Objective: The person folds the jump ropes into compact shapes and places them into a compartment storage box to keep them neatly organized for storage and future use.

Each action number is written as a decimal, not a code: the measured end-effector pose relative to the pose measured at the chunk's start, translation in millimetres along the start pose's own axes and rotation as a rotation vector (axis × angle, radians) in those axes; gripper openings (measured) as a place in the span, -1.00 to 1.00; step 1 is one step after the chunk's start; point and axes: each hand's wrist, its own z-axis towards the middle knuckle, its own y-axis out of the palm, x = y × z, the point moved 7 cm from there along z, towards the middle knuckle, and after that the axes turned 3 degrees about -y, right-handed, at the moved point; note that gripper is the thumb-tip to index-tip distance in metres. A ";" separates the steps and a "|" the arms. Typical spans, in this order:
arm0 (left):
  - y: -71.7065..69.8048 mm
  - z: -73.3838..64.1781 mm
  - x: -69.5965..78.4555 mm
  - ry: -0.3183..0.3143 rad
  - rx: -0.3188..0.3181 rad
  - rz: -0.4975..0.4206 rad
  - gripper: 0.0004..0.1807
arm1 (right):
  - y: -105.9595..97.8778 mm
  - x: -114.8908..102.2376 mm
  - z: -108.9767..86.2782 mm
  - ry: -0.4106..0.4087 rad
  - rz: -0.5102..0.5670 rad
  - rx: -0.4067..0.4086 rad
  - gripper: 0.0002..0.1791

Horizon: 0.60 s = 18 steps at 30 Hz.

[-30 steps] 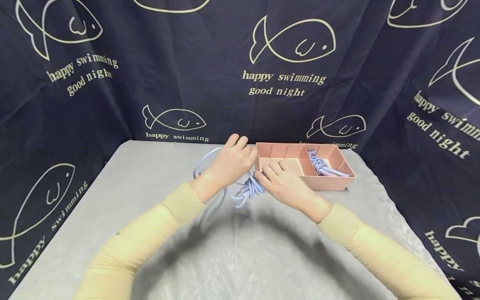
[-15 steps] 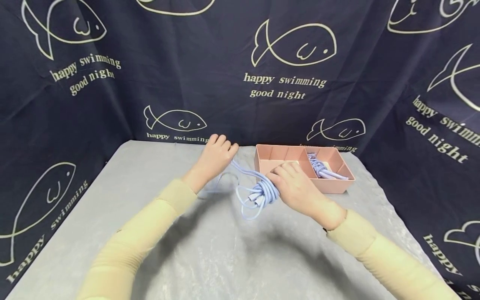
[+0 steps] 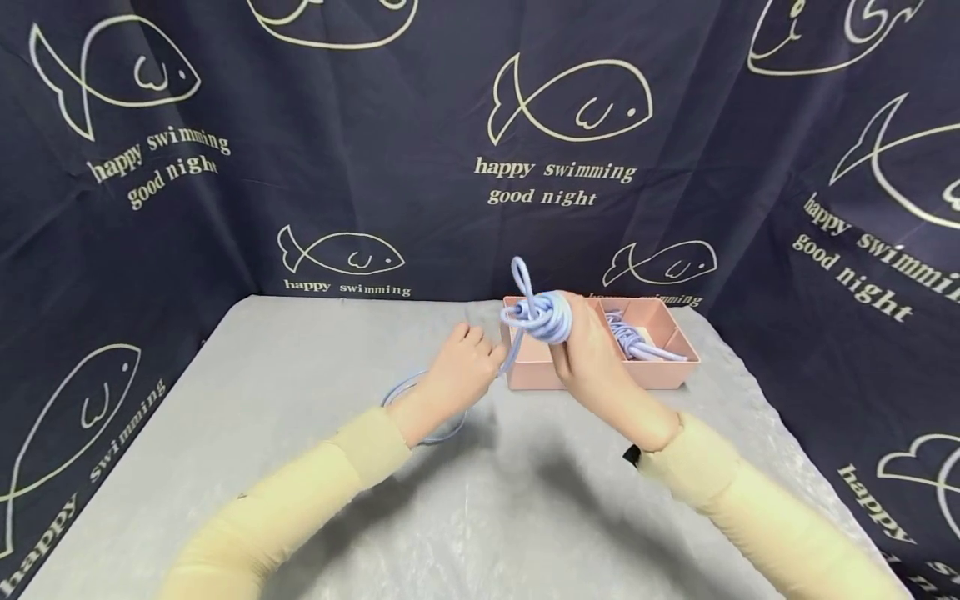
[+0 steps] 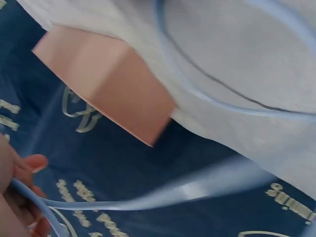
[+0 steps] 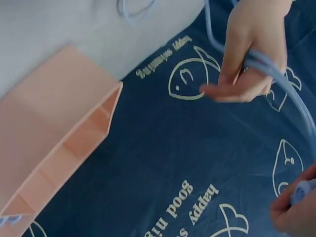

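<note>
In the head view my right hand (image 3: 596, 367) grips a wound bundle of light blue cord (image 3: 551, 318), raised in front of the pink box, with one loop sticking up. To its left, my left hand (image 3: 459, 367) has its fingers curled round the cord's trailing length, which runs between the hands. A loose loop of the cord (image 3: 442, 435) hangs below the left wrist. The right wrist view shows the left hand (image 5: 256, 54) with the cord passing through it. The cord (image 4: 94, 204) crosses the left wrist view, partly blurred. Fingers hide part of the bundle.
A pink two-compartment box (image 3: 536, 377) stands at the back right of the grey-covered table (image 3: 465, 517). A second blue cord bundle (image 3: 633, 342) lies in its right compartment. Behind hangs a dark blue curtain (image 3: 442, 108) with fish drawings.
My right hand has lifted and turned the bundle upward. The left hand first drew the cord out to the left, then came back right and lower, closer to the bundle.
</note>
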 end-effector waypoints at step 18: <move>-43.2 13.0 31.0 0.185 -0.075 0.072 -0.89 | 27.3 35.3 -18.8 0.057 -0.721 -0.151 -0.79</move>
